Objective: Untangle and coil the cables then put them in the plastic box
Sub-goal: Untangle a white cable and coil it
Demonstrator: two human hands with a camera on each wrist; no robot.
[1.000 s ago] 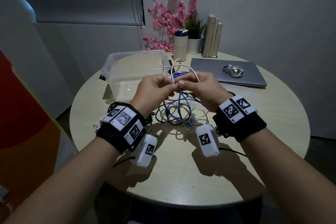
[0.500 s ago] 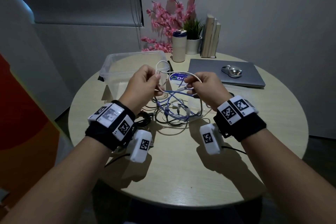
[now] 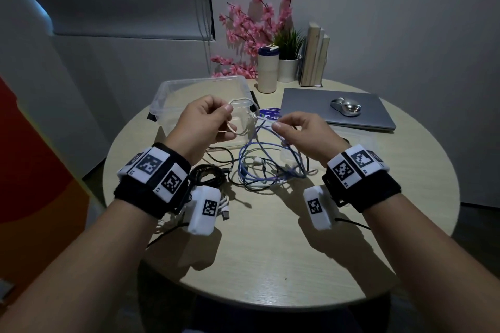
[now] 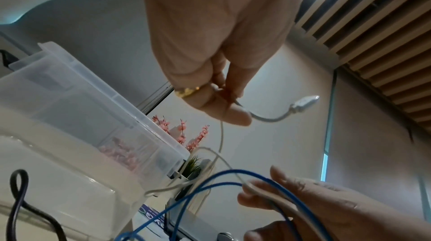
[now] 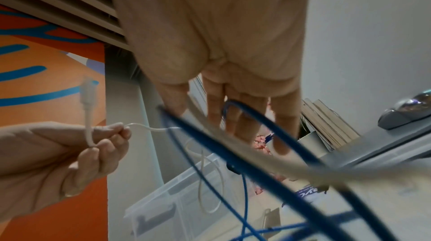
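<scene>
Your left hand pinches the white USB cable just behind its connector, which sticks out free past your fingertips. Your right hand holds a run of the same white cable between thumb and forefinger, with loops of the blue cable draped over its other fingers. Both hands are raised above the desk, held apart with the white cable slack between them. The rest of the tangle, including the black cables, lies on the desk beneath your hands. The clear plastic box stands open just beyond your left hand, and no coiled cable shows inside it.

The step in hand appears to be freeing the white cable from the blue one.

1. Keep the connector end in your left hand; it is the end that must pass through the loops.
2. Let the blue loops slide off your right fingers before you pull. Tension now is likely to tighten the knot.
3. Trace the white cable toward the pile and feed the connector back through each crossing.
4. Draw slowly; the thin cable probably kinks if jerked.
5. Coil only once the full length hangs free.
</scene>
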